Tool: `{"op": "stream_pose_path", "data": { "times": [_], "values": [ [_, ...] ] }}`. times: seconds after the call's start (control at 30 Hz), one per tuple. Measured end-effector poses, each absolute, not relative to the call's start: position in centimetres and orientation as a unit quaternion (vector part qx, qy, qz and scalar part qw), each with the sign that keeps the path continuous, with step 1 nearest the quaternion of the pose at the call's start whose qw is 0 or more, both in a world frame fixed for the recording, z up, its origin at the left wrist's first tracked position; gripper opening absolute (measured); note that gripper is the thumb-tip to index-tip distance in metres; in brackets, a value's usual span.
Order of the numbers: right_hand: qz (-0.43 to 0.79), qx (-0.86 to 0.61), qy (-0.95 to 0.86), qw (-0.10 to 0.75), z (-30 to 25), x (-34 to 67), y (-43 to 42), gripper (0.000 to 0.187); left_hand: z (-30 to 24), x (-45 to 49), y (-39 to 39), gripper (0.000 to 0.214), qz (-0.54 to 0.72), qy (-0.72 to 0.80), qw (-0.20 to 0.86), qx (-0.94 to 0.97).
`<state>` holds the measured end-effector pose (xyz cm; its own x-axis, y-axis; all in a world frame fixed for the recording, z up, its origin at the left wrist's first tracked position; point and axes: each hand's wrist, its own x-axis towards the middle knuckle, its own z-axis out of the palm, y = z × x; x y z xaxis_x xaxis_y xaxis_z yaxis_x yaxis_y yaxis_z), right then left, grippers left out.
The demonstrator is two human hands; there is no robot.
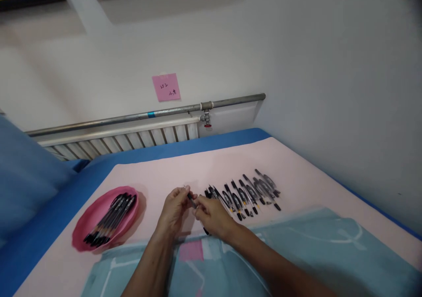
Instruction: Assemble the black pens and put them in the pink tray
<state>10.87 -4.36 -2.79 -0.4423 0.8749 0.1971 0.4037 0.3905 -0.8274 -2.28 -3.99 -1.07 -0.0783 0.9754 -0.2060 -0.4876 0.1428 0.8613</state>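
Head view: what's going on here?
The left hand pinches a dark pen piece, and the right hand has its fingertips at the near end; whether they grip it is too small to tell. To the right, loose pen parts lie on the pink sheet. To the left, a pink bowl holds a bundle of pens.

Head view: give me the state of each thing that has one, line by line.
Left hand: closed on a small dark pen piece
Right hand: fingertips at the pen piece's lower end
Pink bowl: upright, holding pens
Pens: bundled lengthwise
Loose pen parts: spread on the mat
Sticky note: stuck up, written on
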Motion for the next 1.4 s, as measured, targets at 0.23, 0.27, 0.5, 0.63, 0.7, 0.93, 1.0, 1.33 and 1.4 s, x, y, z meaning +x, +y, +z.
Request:
{"op": "stream_pose_path", "data": {
  "times": [0.23,0.27,0.5,0.63,0.7,0.93,1.0,1.33,1.4],
  "values": [
    [0.371,-0.432,-0.76,0.313,-2.7,10.9,-4.3,0.008,-0.8,-2.5,-4.0,0.028,0.578,0.423,0.644,0.269],
    [0.371,-0.428,-0.761,0.316,-2.6,11.0,-4.4,0.007,-0.8,-2.4,-4.0,0.03,0.58,0.43,0.64,0.263],
    [0.392,-0.421,-0.754,0.317,-2.4,10.9,-4.5,0.005,-1.2,-2.3,-4.0,0.026,0.591,0.434,0.616,0.289],
    [0.484,-0.415,-0.698,0.324,-2.0,10.7,-4.5,0.007,-1.1,-2.7,-3.9,0.022,0.589,0.415,0.637,0.276],
    [0.548,-0.407,-0.656,0.323,-1.6,10.6,-4.6,0.006,-1.1,-2.8,-3.9,0.02,0.588,0.4,0.653,0.262],
    [0.685,-0.367,-0.534,0.333,0.0,11.4,-4.4,0.005,-0.7,-2.1,-4.0,0.018,0.601,0.354,0.659,0.28],
    [0.66,-0.392,-0.525,0.368,0.6,12.2,-3.9,0.006,-1.2,-1.6,-4.0,0.022,0.594,0.389,0.622,0.33],
    [0.625,-0.427,-0.469,0.456,1.1,14.2,-2.2,0.013,-4.5,-0.9,-3.3,0.014,0.399,0.633,0.228,0.623],
    [0.628,-0.419,-0.477,0.45,0.8,14.0,-2.2,0.012,-4.1,-0.4,-3.2,0.022,0.327,0.683,0.166,0.632]
  ]
}}
